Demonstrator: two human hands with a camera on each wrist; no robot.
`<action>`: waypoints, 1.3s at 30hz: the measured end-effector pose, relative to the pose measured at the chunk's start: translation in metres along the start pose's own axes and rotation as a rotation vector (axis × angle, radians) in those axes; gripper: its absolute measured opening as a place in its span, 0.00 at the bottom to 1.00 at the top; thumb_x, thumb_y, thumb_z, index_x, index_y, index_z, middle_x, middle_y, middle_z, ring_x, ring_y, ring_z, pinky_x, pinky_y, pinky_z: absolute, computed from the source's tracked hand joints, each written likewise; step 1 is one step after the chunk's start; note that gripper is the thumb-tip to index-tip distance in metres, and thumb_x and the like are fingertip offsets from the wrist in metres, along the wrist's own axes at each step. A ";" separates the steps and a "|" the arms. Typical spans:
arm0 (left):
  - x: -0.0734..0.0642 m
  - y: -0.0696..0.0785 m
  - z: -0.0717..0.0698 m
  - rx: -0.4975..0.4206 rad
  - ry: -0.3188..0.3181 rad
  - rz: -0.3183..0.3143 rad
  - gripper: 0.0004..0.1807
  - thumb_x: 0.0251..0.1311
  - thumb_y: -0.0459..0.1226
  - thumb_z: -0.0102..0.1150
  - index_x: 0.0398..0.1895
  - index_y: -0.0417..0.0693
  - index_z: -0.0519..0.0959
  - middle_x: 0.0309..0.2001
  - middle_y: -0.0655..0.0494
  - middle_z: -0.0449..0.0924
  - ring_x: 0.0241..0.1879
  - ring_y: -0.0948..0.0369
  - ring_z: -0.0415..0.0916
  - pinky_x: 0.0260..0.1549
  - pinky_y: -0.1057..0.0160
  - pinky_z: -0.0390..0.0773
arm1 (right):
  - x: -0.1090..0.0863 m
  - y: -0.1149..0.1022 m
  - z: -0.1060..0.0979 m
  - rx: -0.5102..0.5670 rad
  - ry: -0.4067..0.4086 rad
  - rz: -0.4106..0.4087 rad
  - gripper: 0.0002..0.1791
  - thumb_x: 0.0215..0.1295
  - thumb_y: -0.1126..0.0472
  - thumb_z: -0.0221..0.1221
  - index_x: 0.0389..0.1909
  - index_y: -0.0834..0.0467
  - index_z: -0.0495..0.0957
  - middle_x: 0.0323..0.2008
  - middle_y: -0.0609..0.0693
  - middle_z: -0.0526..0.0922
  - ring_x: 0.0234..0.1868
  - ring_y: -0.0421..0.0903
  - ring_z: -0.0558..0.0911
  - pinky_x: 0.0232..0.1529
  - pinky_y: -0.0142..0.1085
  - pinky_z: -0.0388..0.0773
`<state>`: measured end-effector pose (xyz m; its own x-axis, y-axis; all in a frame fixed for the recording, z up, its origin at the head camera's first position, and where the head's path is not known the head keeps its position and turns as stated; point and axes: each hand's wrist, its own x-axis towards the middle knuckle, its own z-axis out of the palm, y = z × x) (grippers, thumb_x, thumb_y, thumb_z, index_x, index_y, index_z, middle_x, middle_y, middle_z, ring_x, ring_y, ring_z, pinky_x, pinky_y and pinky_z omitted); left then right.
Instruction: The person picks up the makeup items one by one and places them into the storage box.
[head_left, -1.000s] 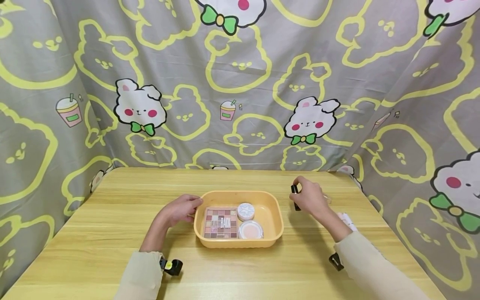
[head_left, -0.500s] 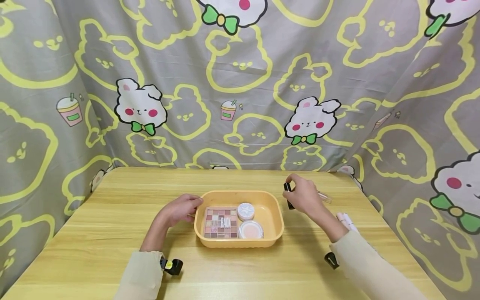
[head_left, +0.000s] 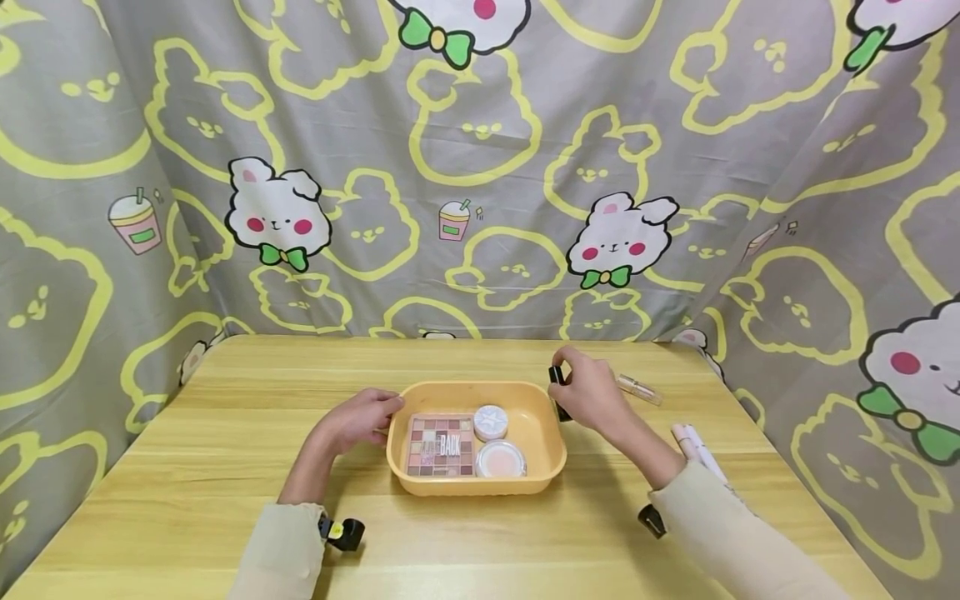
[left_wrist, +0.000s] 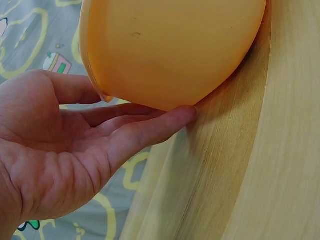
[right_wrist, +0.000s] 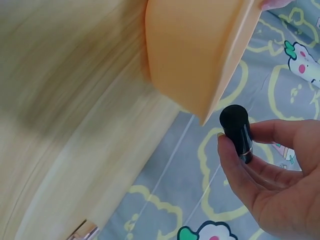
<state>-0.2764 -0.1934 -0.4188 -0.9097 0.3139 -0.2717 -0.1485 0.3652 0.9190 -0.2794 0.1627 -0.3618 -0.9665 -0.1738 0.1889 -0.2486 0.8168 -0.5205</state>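
In the head view, a yellow plastic basin (head_left: 480,486) sits mid-table. It holds an eyeshadow palette (head_left: 440,450), a small white round case with a star (head_left: 491,421) and a round compact (head_left: 501,460) with a pale pink centre. My left hand (head_left: 369,417) grips the basin's left end, thumb at the rim and fingers against the outer wall (left_wrist: 175,55). Between thumb and fingers my right hand (head_left: 596,398) pinches a black lipstick tube (right_wrist: 237,131). That tube is just outside the basin's right rim, apart from it in the right wrist view.
Behind the right hand lies a clear, slim cosmetic tube (head_left: 639,389). Pink and white slender tubes (head_left: 697,450) lie to the right, partly hidden by the sleeve. A patterned curtain (head_left: 517,208) hangs behind the wooden table (head_left: 480,550).
My right hand has moved left with the lipstick, up to the basin's right rim. The clear tube and the pink and white tubes have come more into sight. My left hand stays put.
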 end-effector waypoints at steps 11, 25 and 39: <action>0.001 -0.001 0.000 -0.008 -0.001 -0.014 0.28 0.80 0.40 0.38 0.71 0.24 0.63 0.61 0.33 0.76 0.60 0.46 0.78 0.50 0.51 0.85 | -0.006 -0.015 0.010 0.021 -0.056 -0.032 0.13 0.62 0.66 0.64 0.47 0.59 0.75 0.19 0.50 0.82 0.17 0.41 0.81 0.17 0.31 0.77; -0.001 0.000 0.000 -0.011 -0.040 0.020 0.28 0.80 0.40 0.38 0.70 0.23 0.63 0.58 0.33 0.78 0.56 0.48 0.80 0.47 0.54 0.86 | -0.014 -0.024 0.029 0.023 -0.136 -0.054 0.15 0.62 0.69 0.64 0.48 0.59 0.75 0.17 0.49 0.79 0.14 0.41 0.78 0.16 0.31 0.74; -0.001 0.000 0.000 -0.012 -0.028 0.003 0.28 0.80 0.40 0.38 0.70 0.23 0.62 0.61 0.31 0.76 0.59 0.46 0.79 0.49 0.53 0.86 | -0.018 -0.025 0.047 -0.067 -0.189 -0.073 0.13 0.58 0.72 0.64 0.43 0.61 0.75 0.23 0.50 0.77 0.19 0.43 0.74 0.18 0.30 0.70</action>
<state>-0.2756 -0.1934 -0.4183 -0.8991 0.3391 -0.2768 -0.1506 0.3540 0.9230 -0.2587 0.1194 -0.3914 -0.9424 -0.3288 0.0618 -0.3200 0.8319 -0.4533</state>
